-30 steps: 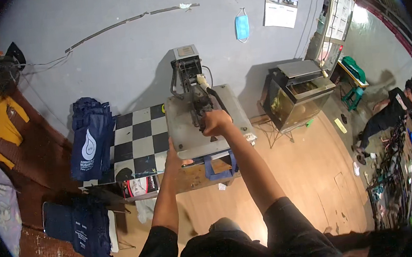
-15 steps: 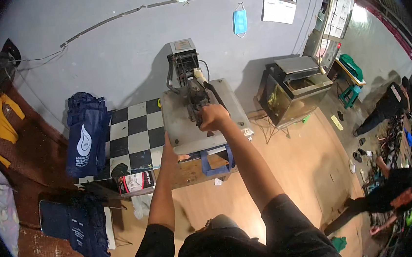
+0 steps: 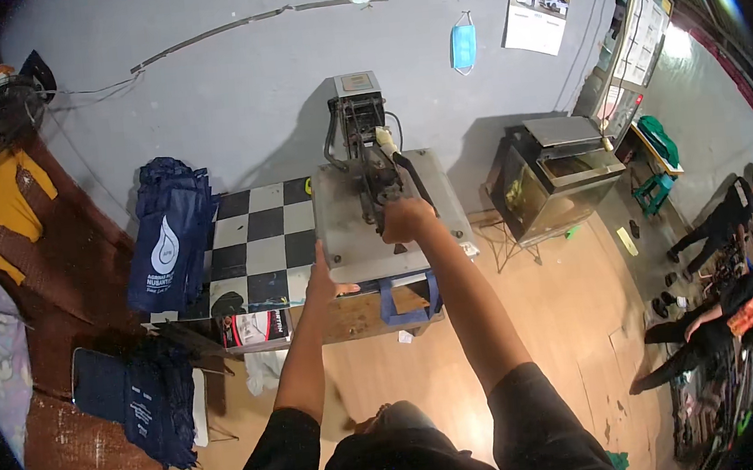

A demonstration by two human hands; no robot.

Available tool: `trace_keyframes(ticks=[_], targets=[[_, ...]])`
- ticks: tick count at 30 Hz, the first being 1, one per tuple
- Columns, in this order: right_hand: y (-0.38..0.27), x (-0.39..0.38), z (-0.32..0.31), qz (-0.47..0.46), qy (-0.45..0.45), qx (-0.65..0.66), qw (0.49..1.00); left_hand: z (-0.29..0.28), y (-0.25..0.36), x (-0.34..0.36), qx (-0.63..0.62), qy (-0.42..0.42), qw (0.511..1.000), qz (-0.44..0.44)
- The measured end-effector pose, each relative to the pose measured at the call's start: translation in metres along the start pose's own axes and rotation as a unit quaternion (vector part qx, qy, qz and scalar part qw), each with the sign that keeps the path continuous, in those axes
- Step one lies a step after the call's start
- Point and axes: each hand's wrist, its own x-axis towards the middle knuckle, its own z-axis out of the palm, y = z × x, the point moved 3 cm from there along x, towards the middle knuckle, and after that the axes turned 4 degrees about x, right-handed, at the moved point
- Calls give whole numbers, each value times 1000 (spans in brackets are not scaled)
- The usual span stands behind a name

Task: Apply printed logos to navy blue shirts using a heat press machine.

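A heat press with a flat grey upper plate [image 3: 349, 233] and a control box [image 3: 356, 83] stands against the wall. My right hand [image 3: 409, 220] is closed around its dark lever, above the plate. At the plate's front left corner is my left hand [image 3: 320, 283], fingers stretched along the side and thumb spread out near the front edge. Beneath the plate, a navy bag's handle loop [image 3: 389, 307] hangs over the front; the rest of that bag is hidden. A pile of navy bags with a white print [image 3: 159, 254] lies to the left on the checkered tabletop [image 3: 255, 229].
More navy bags [image 3: 145, 407] lie at the lower left. A glass tank [image 3: 556, 183] on a thin metal stand is to the right. Beyond it are a green stool [image 3: 655, 193] and two people in dark clothes. A blue face mask [image 3: 464, 46] hangs on the wall.
The whole view has shifted, so the press and bags sit farther right. My hands keep their places on the press. At the far right, the people have changed position.
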Motion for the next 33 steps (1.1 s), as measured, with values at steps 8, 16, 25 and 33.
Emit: trace_keyframes(ticks=[8,16,25,33], targets=[[-7,-7,-4,25,30,-53,998,2,-1,7,6,14,999,37],[-6,-13,5,17,58,-64,996,3,-18,2,110,28,993,38],[-21,-23,6,0,83,-67,994,-10,-27,-10,142,14,989,-41],[-5,-18,-3,6,119,-66,991,-8,9,-2,211,-15,973,-87]])
